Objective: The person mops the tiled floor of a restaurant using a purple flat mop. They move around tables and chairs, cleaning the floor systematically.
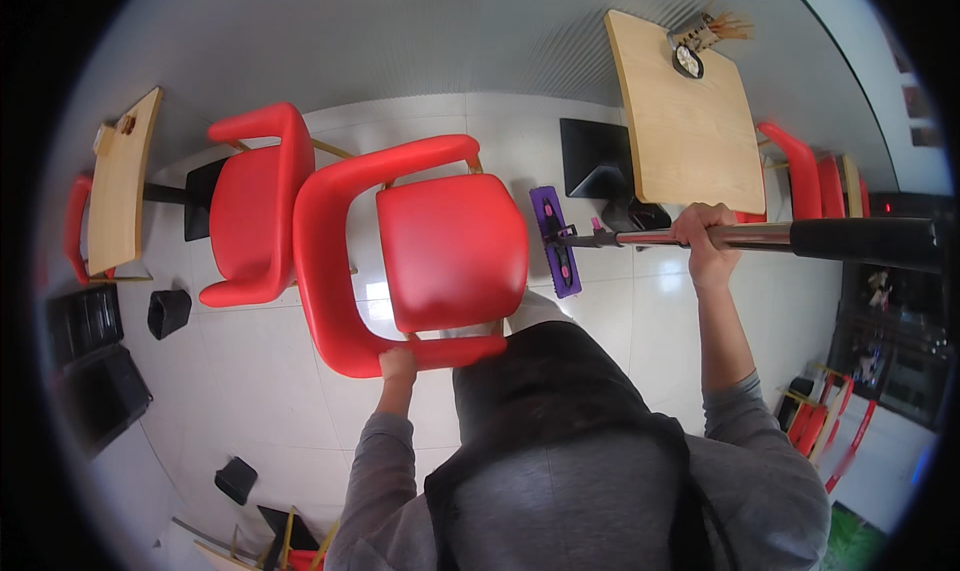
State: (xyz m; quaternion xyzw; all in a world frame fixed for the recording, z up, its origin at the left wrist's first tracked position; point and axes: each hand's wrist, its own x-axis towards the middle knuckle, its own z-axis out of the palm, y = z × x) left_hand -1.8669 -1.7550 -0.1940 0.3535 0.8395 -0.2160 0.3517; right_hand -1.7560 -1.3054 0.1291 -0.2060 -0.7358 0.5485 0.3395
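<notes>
My left hand grips the armrest of a red padded armchair, which stands close in front of my legs. In my right hand is the metal pole of a flat mop, held out to the right. The mop's purple head rests on the pale tiled floor, just right of the chair seat. A second red armchair stands directly behind the first one's backrest, to the left.
At the right a wooden table holds a dark bowl and a chopstick holder. Its black base plate lies near the mop head. Another wooden table is at left, with black bins below it.
</notes>
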